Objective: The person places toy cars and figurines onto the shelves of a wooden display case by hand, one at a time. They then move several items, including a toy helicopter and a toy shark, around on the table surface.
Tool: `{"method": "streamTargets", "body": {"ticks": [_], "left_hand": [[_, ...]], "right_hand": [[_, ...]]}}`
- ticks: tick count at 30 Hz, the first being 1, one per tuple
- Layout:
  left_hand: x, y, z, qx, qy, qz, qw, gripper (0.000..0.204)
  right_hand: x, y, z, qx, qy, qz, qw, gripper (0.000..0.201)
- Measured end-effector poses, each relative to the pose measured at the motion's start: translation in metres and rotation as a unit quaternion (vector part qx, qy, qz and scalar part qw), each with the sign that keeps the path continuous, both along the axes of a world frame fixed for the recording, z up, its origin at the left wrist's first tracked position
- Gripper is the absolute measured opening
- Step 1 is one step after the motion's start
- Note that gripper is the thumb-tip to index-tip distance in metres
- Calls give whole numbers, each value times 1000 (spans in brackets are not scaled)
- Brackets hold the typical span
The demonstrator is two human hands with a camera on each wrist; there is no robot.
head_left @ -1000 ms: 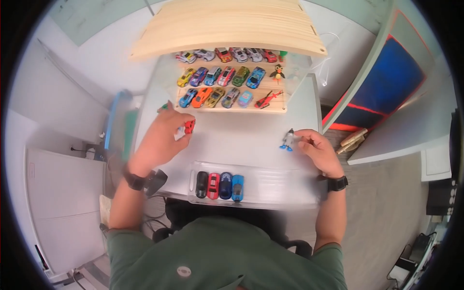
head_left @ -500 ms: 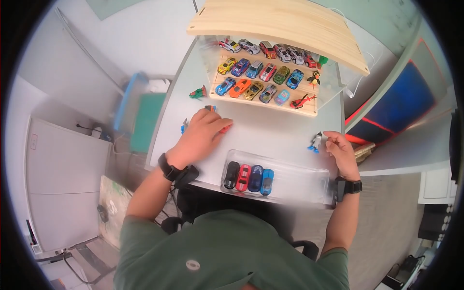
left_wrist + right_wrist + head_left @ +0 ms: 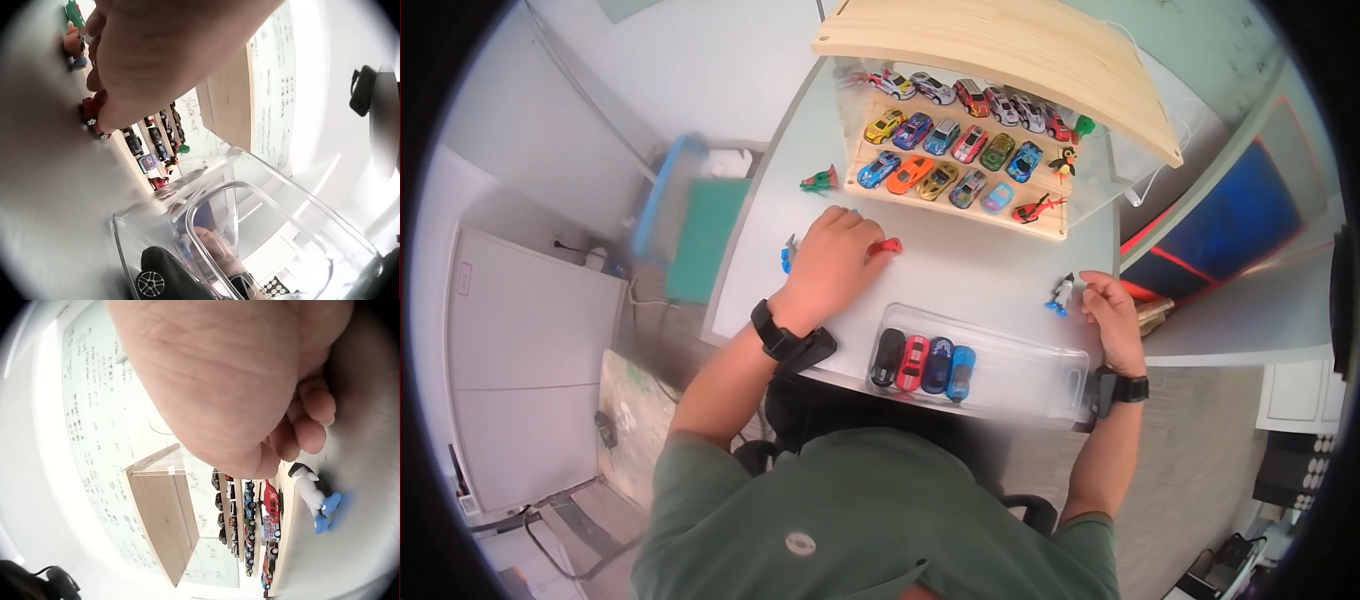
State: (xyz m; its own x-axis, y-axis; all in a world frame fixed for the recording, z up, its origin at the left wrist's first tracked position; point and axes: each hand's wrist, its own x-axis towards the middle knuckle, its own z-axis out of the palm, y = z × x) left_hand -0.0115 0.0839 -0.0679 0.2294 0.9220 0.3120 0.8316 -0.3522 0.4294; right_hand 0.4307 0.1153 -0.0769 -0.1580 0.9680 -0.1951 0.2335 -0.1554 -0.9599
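Note:
My left hand (image 3: 832, 262) is low over the table, its thumb and fingers gripping a small red toy car (image 3: 890, 246). In the left wrist view the red car (image 3: 92, 117) sits under the thumb, partly covered. Beside that hand stands a small blue and grey figure (image 3: 787, 256); farther back is a green and red toy (image 3: 820, 180). My right hand (image 3: 1112, 318) rests at the table's right side with loosely curled fingers, holding nothing. Just left of its fingertips is a white and dark penguin-like figure (image 3: 1062, 294) with blue feet, also visible in the right wrist view (image 3: 310, 492).
A wooden tiered display case (image 3: 960, 205) with clear sides holds rows of toy cars, a red helicopter (image 3: 1038, 208) and a small bird figure (image 3: 1063, 162). A clear plastic tray (image 3: 1030, 380) at the front edge carries several larger cars, including a black one (image 3: 888, 358).
My left hand has brought the red car down and forward to the tabletop, revealing the blue figure beside it. The head view has shifted; my right hand stays beside the penguin-like figure.

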Motion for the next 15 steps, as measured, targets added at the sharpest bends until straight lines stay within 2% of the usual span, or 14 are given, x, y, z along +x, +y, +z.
{"method": "streamTargets", "body": {"ticks": [5, 15], "left_hand": [[10, 9, 0, -3, 6, 56, 998, 16], [12, 18, -8, 55, 2, 75, 996, 16]], "right_hand": [[1, -1, -2, 4, 6, 5, 1000, 27], [-1, -1, -3, 4, -3, -14, 1000, 26]]}}
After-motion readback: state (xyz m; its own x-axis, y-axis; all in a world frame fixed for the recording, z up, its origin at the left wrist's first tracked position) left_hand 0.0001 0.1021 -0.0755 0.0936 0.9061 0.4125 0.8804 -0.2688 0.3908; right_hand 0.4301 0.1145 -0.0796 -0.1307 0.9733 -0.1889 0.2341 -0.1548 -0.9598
